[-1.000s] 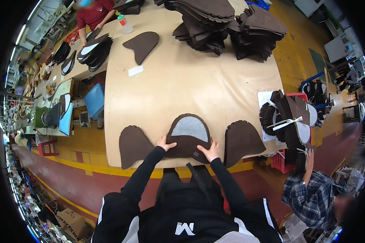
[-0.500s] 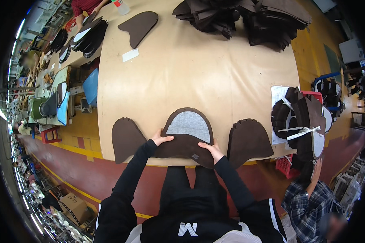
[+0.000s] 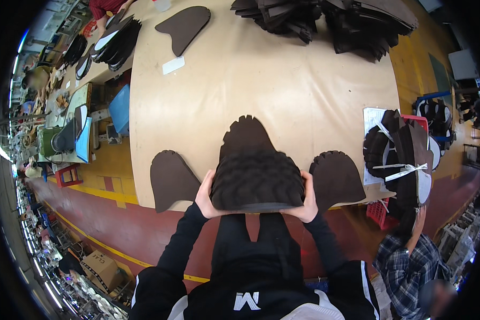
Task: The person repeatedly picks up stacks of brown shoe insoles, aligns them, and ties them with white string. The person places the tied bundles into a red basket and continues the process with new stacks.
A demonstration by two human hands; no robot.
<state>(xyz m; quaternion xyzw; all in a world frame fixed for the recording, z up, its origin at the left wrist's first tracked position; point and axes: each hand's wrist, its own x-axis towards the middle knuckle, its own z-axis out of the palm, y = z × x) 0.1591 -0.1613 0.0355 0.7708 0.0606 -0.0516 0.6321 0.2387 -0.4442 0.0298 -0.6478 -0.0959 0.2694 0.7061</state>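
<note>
Between my left hand (image 3: 205, 198) and my right hand (image 3: 306, 200), a thick stack of dark brown curved panels (image 3: 257, 180) is gripped by its two ends. The stack is raised on edge, its layered rims facing up and smeared by motion. Directly beyond it, partly hidden, lies a brown pile with a notched rim (image 3: 246, 133). A brown rounded pile (image 3: 173, 181) lies left of my left hand. Another brown pile (image 3: 338, 178), also with a notched rim, lies right of my right hand.
The beige table (image 3: 197, 112) carries a loose brown panel (image 3: 184, 29), a white slip (image 3: 173, 65) and dark heaps (image 3: 280, 18) at the far side. At right are bundles tied with white ribbon (image 3: 405, 154). A person in a plaid shirt (image 3: 410, 266) reaches toward them.
The stack, flat with a grey-patched panel on top half a second ago, is now tipped up on edge. My hands have shifted to its ends, uncovering the notched pile beyond.
</note>
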